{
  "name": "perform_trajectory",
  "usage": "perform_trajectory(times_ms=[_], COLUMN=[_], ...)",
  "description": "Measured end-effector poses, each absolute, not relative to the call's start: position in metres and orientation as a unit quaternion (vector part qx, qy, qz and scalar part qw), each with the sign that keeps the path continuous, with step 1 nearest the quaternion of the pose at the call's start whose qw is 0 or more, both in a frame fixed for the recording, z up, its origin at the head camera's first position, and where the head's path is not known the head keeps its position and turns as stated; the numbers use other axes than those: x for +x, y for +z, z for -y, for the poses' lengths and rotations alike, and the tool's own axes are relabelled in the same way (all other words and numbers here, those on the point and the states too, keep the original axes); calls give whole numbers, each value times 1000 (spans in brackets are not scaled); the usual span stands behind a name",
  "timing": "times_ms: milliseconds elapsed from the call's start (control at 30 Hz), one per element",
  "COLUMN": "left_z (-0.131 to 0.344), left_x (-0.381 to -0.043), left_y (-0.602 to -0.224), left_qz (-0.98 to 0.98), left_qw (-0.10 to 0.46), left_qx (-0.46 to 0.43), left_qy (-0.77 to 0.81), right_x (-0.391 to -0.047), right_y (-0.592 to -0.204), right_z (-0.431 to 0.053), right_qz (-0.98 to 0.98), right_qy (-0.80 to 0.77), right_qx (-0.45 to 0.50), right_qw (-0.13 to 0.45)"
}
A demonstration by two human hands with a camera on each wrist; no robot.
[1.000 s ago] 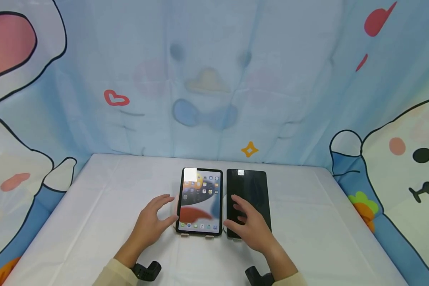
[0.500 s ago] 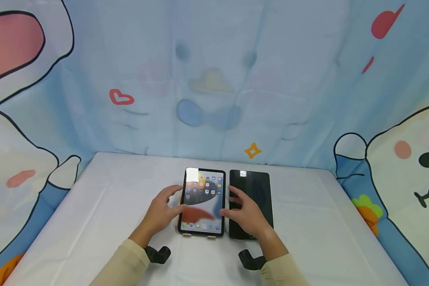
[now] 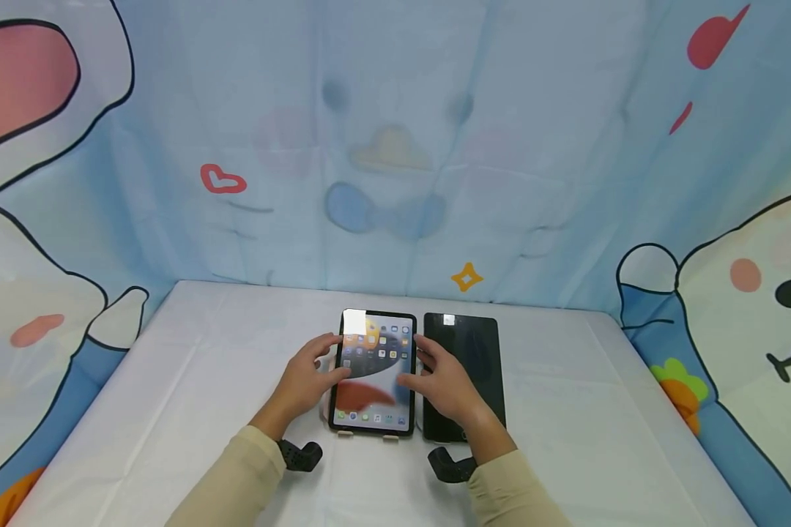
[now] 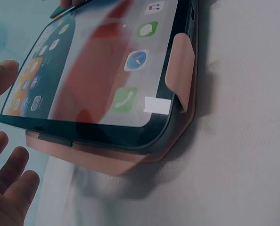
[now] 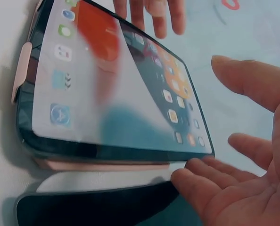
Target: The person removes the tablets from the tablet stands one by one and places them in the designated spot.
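A lit tablet (image 3: 372, 399), its screen full of app icons, leans on a pinkish stand (image 4: 180, 70) whose lip hooks over the lower edge. To its left is my left hand (image 3: 306, 377), fingers spread beside the long edge and thumb over the screen border; the left wrist view shows a gap below the fingertips. On the other side, my right hand (image 3: 448, 380) has its fingertips right at the tablet's right edge, while the thumb (image 5: 243, 77) hovers over the screen side. A second tablet (image 3: 477, 351) with a dark screen stands under and beyond my right hand.
Both tablets stand close side by side on a white-covered table (image 3: 237, 322). Behind the table hangs a blue cartoon curtain (image 3: 534, 146). Black wrist cameras (image 3: 301, 456) sit below both hands.
Both hands have moved in toward the lit tablet and farther up its sides. My right hand has shifted left from over the dark tablet. The tablets stay in place on the table.
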State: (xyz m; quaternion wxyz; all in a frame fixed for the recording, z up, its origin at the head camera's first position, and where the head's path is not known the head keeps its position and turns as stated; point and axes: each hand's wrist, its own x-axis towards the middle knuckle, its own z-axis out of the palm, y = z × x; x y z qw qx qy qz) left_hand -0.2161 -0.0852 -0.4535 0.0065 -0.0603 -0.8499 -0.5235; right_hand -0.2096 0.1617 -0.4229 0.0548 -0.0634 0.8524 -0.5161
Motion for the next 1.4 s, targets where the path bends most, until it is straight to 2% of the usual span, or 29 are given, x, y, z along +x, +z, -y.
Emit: perform_trajectory(times_ms=[767,1400], left_z=[75,75], left_x=[-218,-222], left_y=[-456,-457], left_qz=[841,844], left_qw=[-24,-34], left_qx=[-19,-17], left_qy=[-540,-535], right_x=[-213,-218], right_y=[-415,-407], right_z=[-151,-150], right_qz=[-854,-868], right_qy=[-515,-488], right_qx=[-40,-38], right_qw=[57,84])
